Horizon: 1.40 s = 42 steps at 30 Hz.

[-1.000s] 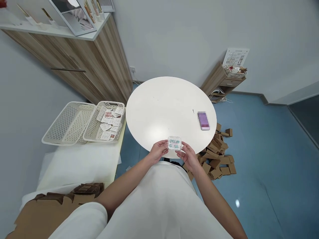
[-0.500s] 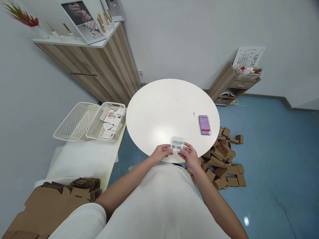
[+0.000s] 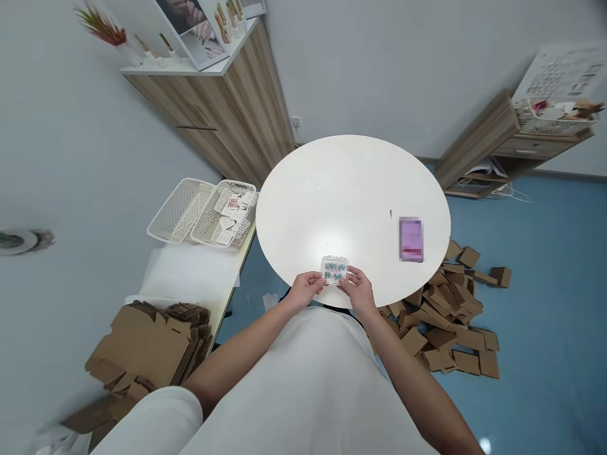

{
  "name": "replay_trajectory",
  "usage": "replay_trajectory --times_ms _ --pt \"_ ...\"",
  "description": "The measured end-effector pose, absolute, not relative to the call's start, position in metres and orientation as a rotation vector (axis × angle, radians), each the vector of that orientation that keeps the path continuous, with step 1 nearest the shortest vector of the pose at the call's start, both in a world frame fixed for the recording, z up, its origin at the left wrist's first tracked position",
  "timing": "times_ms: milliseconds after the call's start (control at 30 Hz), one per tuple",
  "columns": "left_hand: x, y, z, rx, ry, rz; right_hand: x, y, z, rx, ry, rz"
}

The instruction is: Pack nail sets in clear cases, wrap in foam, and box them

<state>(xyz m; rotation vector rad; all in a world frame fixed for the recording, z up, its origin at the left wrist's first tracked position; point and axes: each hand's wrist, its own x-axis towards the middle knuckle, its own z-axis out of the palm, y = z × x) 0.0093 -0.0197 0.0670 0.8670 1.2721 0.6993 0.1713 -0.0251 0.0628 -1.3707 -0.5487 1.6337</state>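
Over the near edge of the round white table [image 3: 351, 189], a small clear case [image 3: 335, 270] with several green pieces inside is held between both hands. My left hand [image 3: 305, 290] pinches its left side with closed fingers. On the right side, the fingers of my right hand [image 3: 359, 292] are closed round the case's edge. A purple pixelated item [image 3: 411, 239] lies on the right part of the table.
White baskets [image 3: 179, 212], one with cards, stand on a side table at left, above folded cardboard [image 3: 142, 341]. Small brown boxes [image 3: 441, 309] are piled on the floor at right. A wooden cabinet [image 3: 237, 107] and a shelf unit [image 3: 484, 145] stand against the wall.
The view has turned, so the table, baskets and purple item appear shifted. Both hands still hold the case in nearly the same place before me.
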Motion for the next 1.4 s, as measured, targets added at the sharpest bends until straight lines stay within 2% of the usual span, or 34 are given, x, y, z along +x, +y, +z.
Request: replay_trajectory --times_ms 267,500,833,1067,1400 --pt "-0.014 -0.012 0.066 0.880 1.424 0.820 0.144 -0.016 0.051 -1.431 -0.541 1.599" --pt "-0.046 0.000 0.072 1.000 1.384 0.738 0.113 0.008 0.053 -1.490 -0.703 1.632" --pt "-0.122 0.048 0.044 0.938 1.465 0.780 0.025 0.064 0.044 -1.576 -0.948 1.627" --pt "-0.179 0.100 0.018 0.962 1.556 0.631 -0.027 0.118 0.022 -1.737 -1.058 1.665" --pt "-0.198 0.143 0.003 1.074 1.567 0.594 -0.057 0.162 0.000 -1.771 -1.128 1.573"
